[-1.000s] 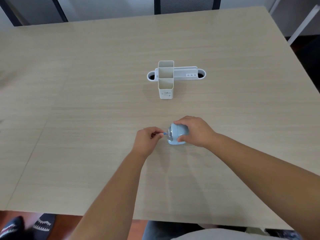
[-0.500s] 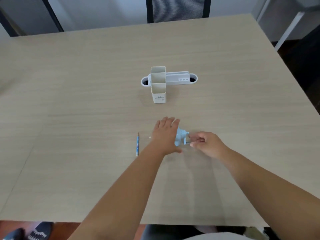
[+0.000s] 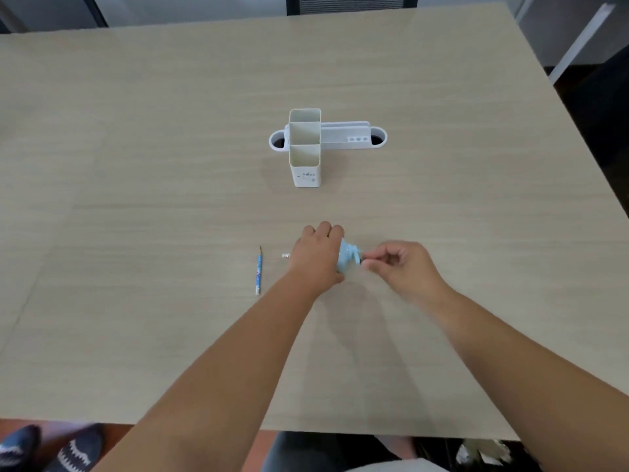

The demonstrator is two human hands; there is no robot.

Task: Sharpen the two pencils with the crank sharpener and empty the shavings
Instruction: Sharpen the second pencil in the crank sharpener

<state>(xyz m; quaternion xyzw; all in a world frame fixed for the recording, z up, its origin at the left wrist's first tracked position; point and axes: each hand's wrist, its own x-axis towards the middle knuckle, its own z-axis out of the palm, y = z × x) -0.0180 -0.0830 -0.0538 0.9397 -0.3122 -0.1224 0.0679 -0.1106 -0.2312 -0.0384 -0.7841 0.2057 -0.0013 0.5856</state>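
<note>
The light blue crank sharpener stands on the wooden table near its front middle. My left hand lies over the sharpener's body and covers most of it. My right hand pinches the crank handle on the sharpener's right side. A short silvery pencil end pokes out to the left of my left hand; the pencil's other part is hidden. A blue pencil lies loose on the table further left, its point facing away from me.
A white desk organiser with tall square compartments and a low tray with round holes stands beyond the sharpener. A chair back shows behind the far table edge. Feet in dark slippers are at the lower left.
My left hand let go of the pencil in the sharpener and settled over the sharpener's body. My right hand shifted from the body to the crank handle. A blue pencil now lies at the left.
</note>
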